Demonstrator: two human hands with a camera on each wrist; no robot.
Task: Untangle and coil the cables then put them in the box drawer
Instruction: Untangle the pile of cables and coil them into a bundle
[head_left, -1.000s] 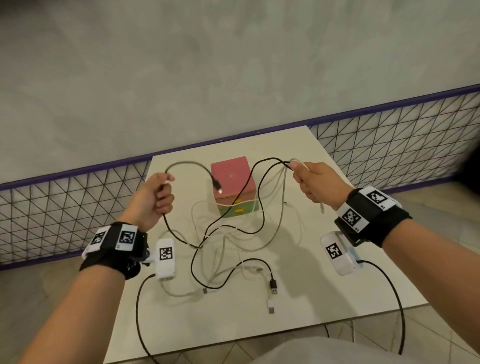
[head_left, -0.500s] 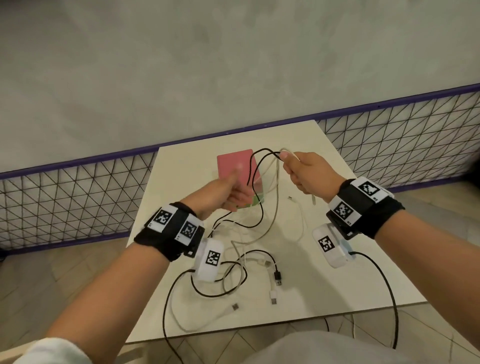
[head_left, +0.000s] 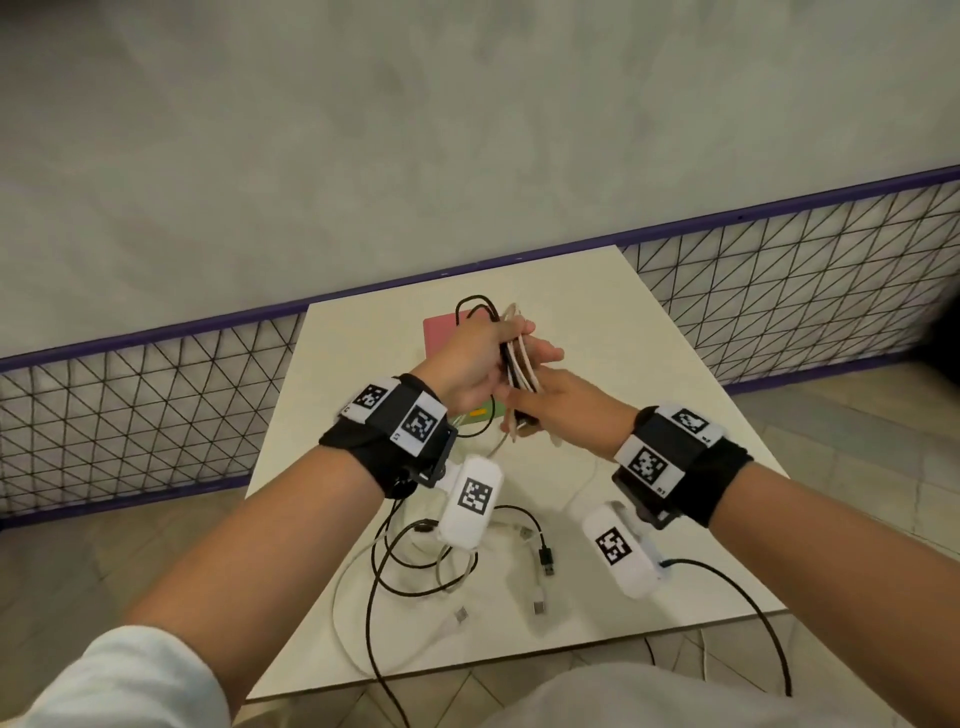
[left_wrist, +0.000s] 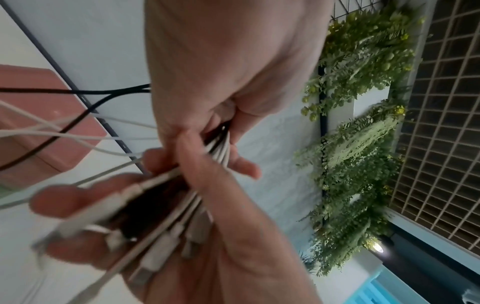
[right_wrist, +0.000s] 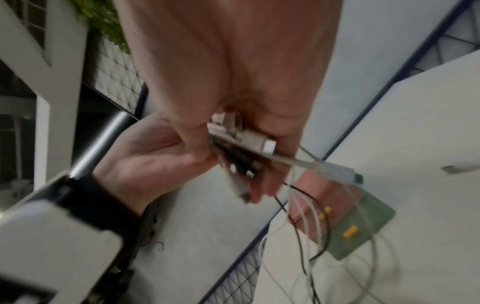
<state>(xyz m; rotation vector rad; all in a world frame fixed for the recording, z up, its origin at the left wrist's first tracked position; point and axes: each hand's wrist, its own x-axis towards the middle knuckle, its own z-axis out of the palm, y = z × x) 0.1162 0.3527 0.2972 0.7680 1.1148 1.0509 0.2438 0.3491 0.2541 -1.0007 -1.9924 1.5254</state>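
Grey wall and a purple-railed mesh fence (head_left: 156, 415) back the white table (head_left: 649, 364) I'm watching. My left hand (head_left: 470, 364) grips a bundle of black and white cables (head_left: 517, 364) above the pink box (head_left: 439, 335), which both hands largely hide. My right hand (head_left: 563, 410) pinches the bundle's lower plugs. Loose cable ends (head_left: 540, 561) lie on the near table.

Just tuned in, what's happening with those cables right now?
A person has gathered black and white cables into one bundle above the table. The left hand grips the bundle; the right hand holds its plug ends. Loose ends trail on the table. The pink box sits behind, drawer shut.
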